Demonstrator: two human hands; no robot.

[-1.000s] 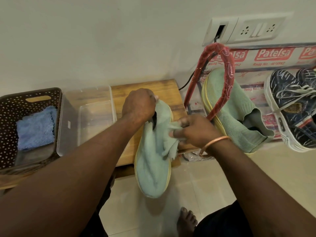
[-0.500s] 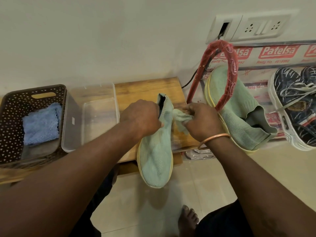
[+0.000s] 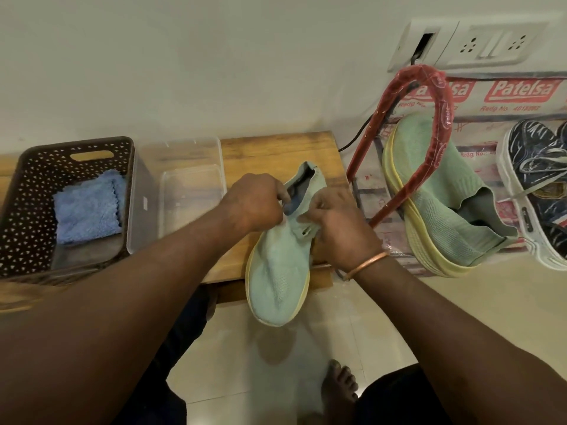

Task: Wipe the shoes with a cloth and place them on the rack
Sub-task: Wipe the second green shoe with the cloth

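A person is sitting at a low wooden surface (image 3: pixel 276 148) and holding a pale green knit shoe (image 3: pixel 280 271) in both hands. Its toe is pointing down toward the tiled floor and its opening is tipped up, probably so the collar is within reach for wiping. The left hand (image 3: pixel 257 207) is pinching the collar edge with curled fingers, bracing the shoe. The right hand (image 3: pixel 337 222), with a copper bangle (image 3: pixel 366 265) on its wrist, is curling around the shoe's side near the opening. A wiping cloth may be bunched under that hand, but it cannot be told apart from the knit.

To the right, the matching shoe (image 3: pixel 441 204) is leaning on a red-wrapped rack (image 3: pixel 441 96), beside a dark patterned sneaker (image 3: pixel 534 185). To the left, a clear plastic tub (image 3: pixel 190 182) is sitting next to a brown perforated basket (image 3: pixel 27 191), which is holding a folded blue cloth (image 3: pixel 87 207).
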